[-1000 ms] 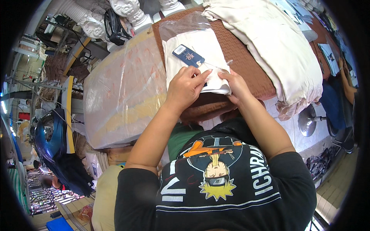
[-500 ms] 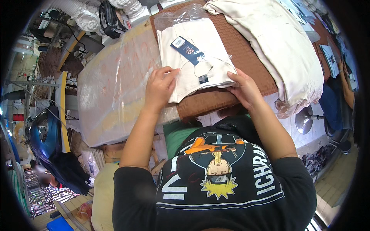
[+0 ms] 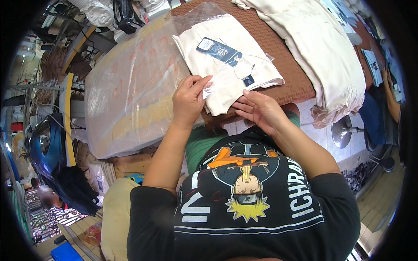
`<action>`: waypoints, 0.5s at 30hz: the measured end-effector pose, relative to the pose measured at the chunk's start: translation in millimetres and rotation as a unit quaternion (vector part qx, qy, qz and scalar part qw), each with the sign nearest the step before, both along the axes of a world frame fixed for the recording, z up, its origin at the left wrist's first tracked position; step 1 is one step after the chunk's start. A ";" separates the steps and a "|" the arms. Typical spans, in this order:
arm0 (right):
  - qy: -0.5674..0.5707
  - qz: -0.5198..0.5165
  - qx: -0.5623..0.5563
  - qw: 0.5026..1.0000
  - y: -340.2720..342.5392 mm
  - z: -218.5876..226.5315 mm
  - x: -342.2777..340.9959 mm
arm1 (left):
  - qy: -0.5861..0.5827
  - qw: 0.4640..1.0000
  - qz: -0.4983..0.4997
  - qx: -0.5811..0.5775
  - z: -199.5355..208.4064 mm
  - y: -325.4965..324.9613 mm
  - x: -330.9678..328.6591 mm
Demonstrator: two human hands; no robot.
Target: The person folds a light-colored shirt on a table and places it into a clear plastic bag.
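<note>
A folded cream garment lies on the padded table, with clear plastic film showing at its far end. On top of it are a dark blue hang tag, a looped string and a small dark square label. My left hand is closed, thumb and forefinger pinching at the garment's left edge, where a bit of white shows. My right hand is at the near edge; its thumb tip meets the cloth and its fingers are stretched out, apart from the thumb.
Left of the garment, a plastic sheet covers the padded table; brown patterned cloth covers its right part. A long pile of cream cloth lies at the right. A round metal stool base stands beyond. Another person's arm shows at far right.
The garment has turned, its near end swinging to the right. My right hand has slid left along the near edge from the right corner. My left hand has shifted slightly right.
</note>
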State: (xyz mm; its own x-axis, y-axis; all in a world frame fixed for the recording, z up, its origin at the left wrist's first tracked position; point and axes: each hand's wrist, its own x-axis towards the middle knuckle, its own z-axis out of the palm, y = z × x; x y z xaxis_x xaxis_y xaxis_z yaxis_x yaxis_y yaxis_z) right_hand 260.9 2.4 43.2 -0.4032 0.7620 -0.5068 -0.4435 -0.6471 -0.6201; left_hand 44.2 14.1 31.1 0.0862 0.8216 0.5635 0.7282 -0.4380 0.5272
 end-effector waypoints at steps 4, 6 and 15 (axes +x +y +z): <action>-0.022 0.002 -0.005 1.000 14.8 -14.6 -18.7 | 0.037 0.999 0.004 0.022 -1.7 -2.9 0.2; -0.025 -0.009 -0.007 1.000 20.0 -18.4 -26.2 | 0.043 0.999 0.004 0.021 0.5 -5.1 -0.5; -0.021 -0.039 0.014 0.999 50.7 -15.0 -59.1 | 0.054 0.998 0.024 0.033 3.9 -6.6 -14.7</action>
